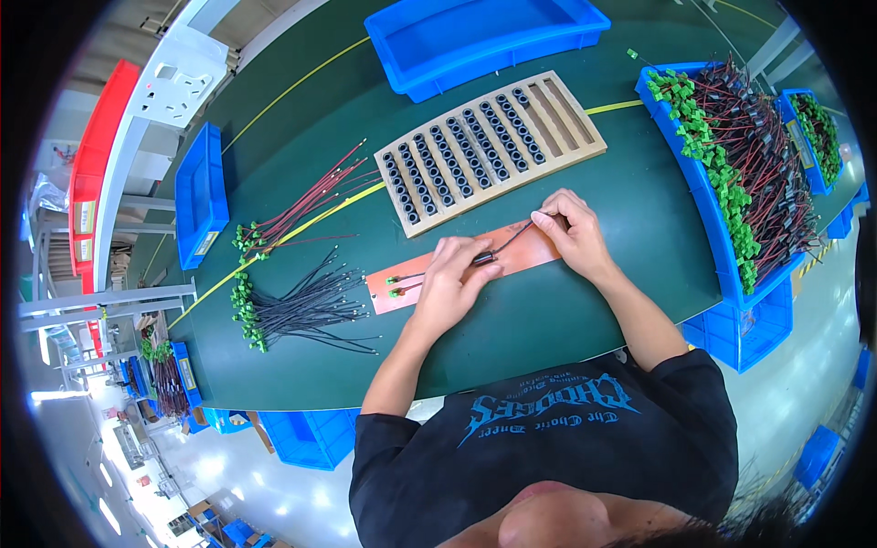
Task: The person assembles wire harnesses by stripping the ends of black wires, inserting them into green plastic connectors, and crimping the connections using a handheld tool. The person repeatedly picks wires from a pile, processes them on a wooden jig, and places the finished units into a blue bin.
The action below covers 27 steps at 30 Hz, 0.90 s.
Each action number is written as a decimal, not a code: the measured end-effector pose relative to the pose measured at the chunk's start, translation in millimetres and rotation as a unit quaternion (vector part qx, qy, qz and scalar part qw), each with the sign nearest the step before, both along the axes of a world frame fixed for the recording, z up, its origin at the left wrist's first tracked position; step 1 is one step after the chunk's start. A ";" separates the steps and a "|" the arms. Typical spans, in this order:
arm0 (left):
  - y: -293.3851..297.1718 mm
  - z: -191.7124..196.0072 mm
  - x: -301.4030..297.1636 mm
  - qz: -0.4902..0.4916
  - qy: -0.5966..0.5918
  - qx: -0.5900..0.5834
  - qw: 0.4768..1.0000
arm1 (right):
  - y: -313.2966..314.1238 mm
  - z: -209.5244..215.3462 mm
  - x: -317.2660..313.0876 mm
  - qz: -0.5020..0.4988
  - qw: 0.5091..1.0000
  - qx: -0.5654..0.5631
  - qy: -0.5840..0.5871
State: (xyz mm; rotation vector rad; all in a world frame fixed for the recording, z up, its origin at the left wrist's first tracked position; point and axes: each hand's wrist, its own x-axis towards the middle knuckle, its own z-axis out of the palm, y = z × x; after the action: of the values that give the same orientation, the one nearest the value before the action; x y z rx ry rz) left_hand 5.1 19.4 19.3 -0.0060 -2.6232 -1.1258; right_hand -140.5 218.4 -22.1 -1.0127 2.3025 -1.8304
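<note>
Surface: green table (566,310), centre frame.
Left hand (452,279): pinching black ring (484,258) on wires (429,274).
Right hand (571,228): gripping wire ends.

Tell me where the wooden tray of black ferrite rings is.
In the head view, the wooden tray lies on the green table, beyond both hands, just behind the copper-coloured mat.

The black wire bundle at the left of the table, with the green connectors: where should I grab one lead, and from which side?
Grip a lead of the black wire bundle at its green connector, coming in from the left. The connectors sit clustered at the left end as blocky lumps, probably easier to pinch than the thin wires, which fan out loose toward the right. Both hands are busy on the copper-coloured board.
</note>
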 end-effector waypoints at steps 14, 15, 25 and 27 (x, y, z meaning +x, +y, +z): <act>-17.2 10.6 -98.1 -0.193 -0.386 0.112 0.895 | 7.7 -2.0 0.5 -0.005 0.996 0.087 0.037; -14.6 8.8 -97.2 -0.177 -0.397 0.102 0.895 | 7.3 -1.0 0.9 -0.007 0.996 0.084 0.037; -35.6 39.2 -29.3 -0.171 -0.171 0.106 0.965 | -30.8 36.9 19.0 0.089 0.935 -0.255 -0.231; -34.6 43.3 -17.3 -0.115 -0.161 0.143 0.970 | -41.6 57.2 20.4 0.161 0.878 -0.314 -0.323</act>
State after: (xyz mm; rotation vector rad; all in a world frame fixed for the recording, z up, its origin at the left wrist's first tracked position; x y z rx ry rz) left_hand -12.2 -15.2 62.6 -0.0769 -2.7597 -1.7071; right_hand -120.1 176.8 35.1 -0.6000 1.1129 -2.3236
